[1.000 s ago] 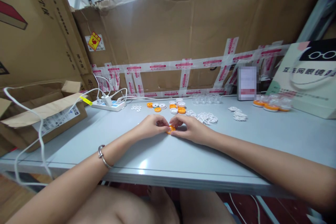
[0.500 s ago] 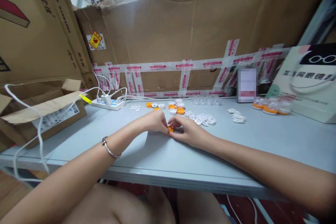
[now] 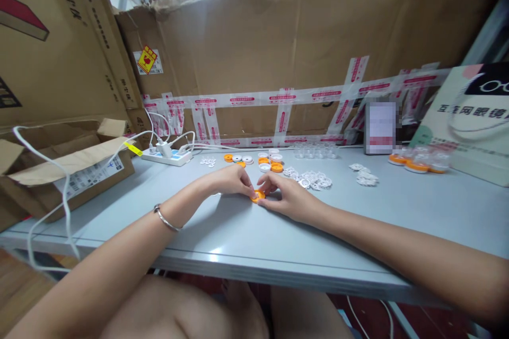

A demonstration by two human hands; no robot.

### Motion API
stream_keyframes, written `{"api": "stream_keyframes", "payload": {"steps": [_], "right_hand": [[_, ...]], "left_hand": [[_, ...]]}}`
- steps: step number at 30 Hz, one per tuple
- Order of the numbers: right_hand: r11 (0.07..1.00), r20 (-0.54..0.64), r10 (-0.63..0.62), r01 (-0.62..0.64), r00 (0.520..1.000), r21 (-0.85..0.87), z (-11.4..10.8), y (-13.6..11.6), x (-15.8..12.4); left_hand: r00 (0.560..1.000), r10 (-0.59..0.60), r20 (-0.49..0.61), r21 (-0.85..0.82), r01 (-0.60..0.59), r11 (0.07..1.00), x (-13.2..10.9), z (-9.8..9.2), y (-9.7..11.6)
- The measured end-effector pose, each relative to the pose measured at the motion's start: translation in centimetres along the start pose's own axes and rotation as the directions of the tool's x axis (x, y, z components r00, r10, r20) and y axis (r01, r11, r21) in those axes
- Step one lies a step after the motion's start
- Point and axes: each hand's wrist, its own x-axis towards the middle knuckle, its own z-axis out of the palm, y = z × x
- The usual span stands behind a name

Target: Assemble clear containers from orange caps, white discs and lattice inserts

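Gripping one orange ring (image 3: 258,197), left hand (image 3: 231,180) and right hand (image 3: 285,194) sit right of an open carton (image 3: 75,160), contents hidden.

1 head-worn view (fairly near), forward and down over hands (image 3: 288,195) and tabletop (image 3: 262,238).

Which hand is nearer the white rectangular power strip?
Left: your left hand is in front and to the right of the power strip; your right hand is farther right.

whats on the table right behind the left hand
Behind the left hand, an orange round piece shows in part, its near side covered by the hand; two white round pieces lie beyond it. Anything else the hand covers cannot be seen.
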Motion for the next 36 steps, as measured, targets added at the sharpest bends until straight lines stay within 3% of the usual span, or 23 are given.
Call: {"api": "stream_keyframes", "payload": {"steps": [17, 21, 27, 31, 36], "right_hand": [[0.998, 0.0, 0.003, -0.003, 1.0, 0.058, 0.0, -0.2, 0.1], [0.996, -0.016, 0.021, -0.02, 1.0, 0.083, 0.1, 0.0, 0.1], [0.992, -0.037, 0.065, -0.061, 0.997, 0.108, 0.2, 0.0, 0.2], [0.989, -0.024, 0.084, -0.08, 0.996, 0.123, 0.2, 0.1, 0.2], [0.986, -0.011, 0.1, -0.097, 0.995, 0.137, 0.2, 0.1, 0.2]], "left_hand": [[0.991, -0.029, 0.127, 0.239, -0.002, 0.971, 1.4, -1.4, 2.1], [0.998, 0.005, 0.063, 0.233, -0.019, 0.972, 0.7, -1.8, 1.5], [0.984, -0.021, -0.175, 0.295, 0.072, 0.953, -1.6, -3.5, -1.2], [0.982, -0.039, -0.185, 0.301, 0.095, 0.949, -1.8, -3.1, -2.5], [0.981, -0.054, -0.187, 0.298, 0.109, 0.948, -1.1, -2.2, -2.7]]}}
